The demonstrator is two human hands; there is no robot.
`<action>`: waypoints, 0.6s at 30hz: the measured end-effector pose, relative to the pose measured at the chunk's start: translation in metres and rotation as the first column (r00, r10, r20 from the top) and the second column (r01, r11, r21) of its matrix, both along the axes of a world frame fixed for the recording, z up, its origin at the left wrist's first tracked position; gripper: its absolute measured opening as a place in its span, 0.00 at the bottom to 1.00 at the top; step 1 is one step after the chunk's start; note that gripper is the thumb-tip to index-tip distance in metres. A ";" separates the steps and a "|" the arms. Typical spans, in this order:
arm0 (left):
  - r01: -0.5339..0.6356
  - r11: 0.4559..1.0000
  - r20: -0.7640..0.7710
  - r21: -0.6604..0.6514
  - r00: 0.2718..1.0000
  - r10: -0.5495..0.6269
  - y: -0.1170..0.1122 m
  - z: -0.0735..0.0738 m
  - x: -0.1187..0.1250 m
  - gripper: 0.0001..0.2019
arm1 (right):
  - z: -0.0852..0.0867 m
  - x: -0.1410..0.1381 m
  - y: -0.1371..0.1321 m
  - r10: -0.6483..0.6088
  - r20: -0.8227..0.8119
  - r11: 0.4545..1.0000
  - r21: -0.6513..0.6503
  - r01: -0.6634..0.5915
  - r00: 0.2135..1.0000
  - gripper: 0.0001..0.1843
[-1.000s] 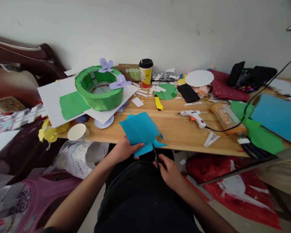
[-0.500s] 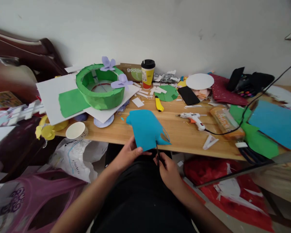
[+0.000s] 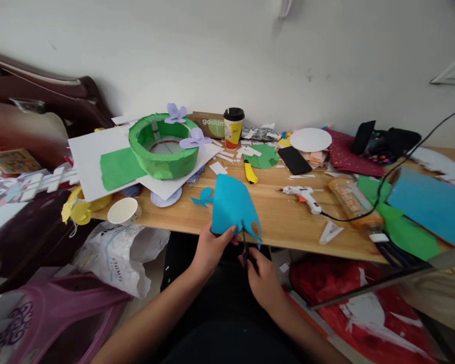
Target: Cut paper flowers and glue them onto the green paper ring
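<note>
My left hand (image 3: 215, 247) pinches the lower edge of a blue sheet of paper (image 3: 231, 202), thumb on top, just in front of the table edge. My right hand (image 3: 261, 273) is closed around dark scissors (image 3: 244, 245), whose blades reach into the lower right part of the sheet. Near the blades the sheet has a cut-out hole and a narrow loose strip. Curly blue paper scraps (image 3: 203, 197) lie on the table to the left of the sheet.
A green paper-covered ring (image 3: 167, 164) with purple flowers stands at back left, a paper cup (image 3: 124, 211) in front. Behind are a lidded coffee cup (image 3: 233, 129) and yellow utility knife (image 3: 250, 173). A corded glue gun (image 3: 303, 196) lies right.
The blue sheet has turned and shifted slightly, with my left hand moving right along its lower edge. Curly blue scraps now show on the table left of it. The camera view tilted a little.
</note>
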State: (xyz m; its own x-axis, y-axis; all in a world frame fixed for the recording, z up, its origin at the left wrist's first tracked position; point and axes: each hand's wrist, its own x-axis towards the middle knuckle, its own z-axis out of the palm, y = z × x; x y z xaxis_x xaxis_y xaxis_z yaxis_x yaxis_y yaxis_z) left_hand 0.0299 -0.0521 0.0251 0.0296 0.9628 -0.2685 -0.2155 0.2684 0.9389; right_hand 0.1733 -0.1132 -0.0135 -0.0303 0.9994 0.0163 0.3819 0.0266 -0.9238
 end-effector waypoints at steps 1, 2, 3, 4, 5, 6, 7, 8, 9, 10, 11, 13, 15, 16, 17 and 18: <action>0.023 1.000 -0.017 -0.009 1.000 -0.023 0.001 0.002 -0.002 0.15 | 0.001 0.001 0.000 0.009 -0.003 1.000 -0.005 -0.009 1.000 0.10; 0.045 0.999 -0.036 -0.015 0.998 -0.046 0.002 0.003 -0.004 0.15 | 0.001 0.001 0.000 0.020 -0.006 1.000 -0.012 -0.020 1.000 0.10; 0.067 0.998 -0.059 -0.017 0.996 -0.068 0.003 0.005 -0.006 0.15 | 0.001 0.002 0.000 0.030 -0.007 0.999 -0.020 -0.031 1.000 0.09; 0.083 0.996 -0.085 -0.016 0.993 -0.084 0.004 0.007 -0.008 0.14 | 0.000 0.002 0.000 0.039 -0.007 0.999 -0.026 -0.039 0.999 0.09; 0.102 0.995 -0.114 -0.012 0.988 -0.102 0.005 0.009 -0.010 0.13 | -0.001 0.002 0.000 0.043 -0.004 0.999 -0.029 -0.043 0.999 0.09; 0.123 0.992 -0.141 -0.004 0.982 -0.123 0.006 0.012 -0.011 0.13 | -0.001 0.002 -0.001 0.045 -0.001 0.999 -0.031 -0.045 0.999 0.09; 0.147 0.989 -0.167 0.006 0.975 -0.144 0.007 0.014 -0.013 0.12 | -0.002 0.002 -0.001 0.043 0.002 0.999 -0.031 -0.043 0.999 0.10; 0.172 0.985 -0.192 0.014 0.967 -0.166 0.009 0.017 -0.014 0.12 | -0.003 0.002 -0.001 0.042 0.004 0.999 -0.033 -0.042 0.999 0.10; 0.196 0.980 -0.216 0.022 0.958 -0.187 0.010 0.020 -0.016 0.11 | -0.004 0.001 -0.001 0.038 0.006 0.999 -0.034 -0.038 0.999 0.10; 0.220 0.975 -0.235 0.027 0.949 -0.208 0.011 0.023 -0.017 0.11 | -0.004 0.001 -0.001 0.033 0.006 0.999 -0.034 -0.033 0.999 0.11; 0.244 0.969 -0.250 0.031 0.941 -0.228 0.013 0.026 -0.019 0.10 | -0.003 0.001 -0.001 0.034 0.004 0.999 -0.035 -0.033 0.999 0.11; 0.280 0.959 -0.276 0.038 0.925 -0.259 0.017 0.031 -0.022 0.09 | -0.001 0.001 -0.001 0.037 -0.008 0.998 -0.040 -0.037 0.999 0.11; 0.310 0.950 -0.304 0.041 0.909 -0.284 0.020 0.036 -0.025 0.09 | 0.000 0.001 0.000 0.042 -0.021 0.998 -0.054 -0.043 0.999 0.11; 0.321 0.946 -0.316 0.039 0.902 -0.293 0.021 0.038 -0.026 0.08 | 0.001 0.000 0.000 0.046 -0.032 0.997 -0.067 -0.048 0.998 0.11; 0.327 0.944 -0.320 0.036 0.899 -0.300 0.022 0.039 -0.027 0.08 | 0.001 0.000 0.000 0.046 -0.048 0.996 -0.079 -0.050 0.998 0.12; 0.330 0.943 -0.313 0.034 0.900 -0.303 0.022 0.038 -0.027 0.08 | 0.002 -0.002 0.000 0.043 -0.069 0.994 -0.093 -0.050 0.997 0.12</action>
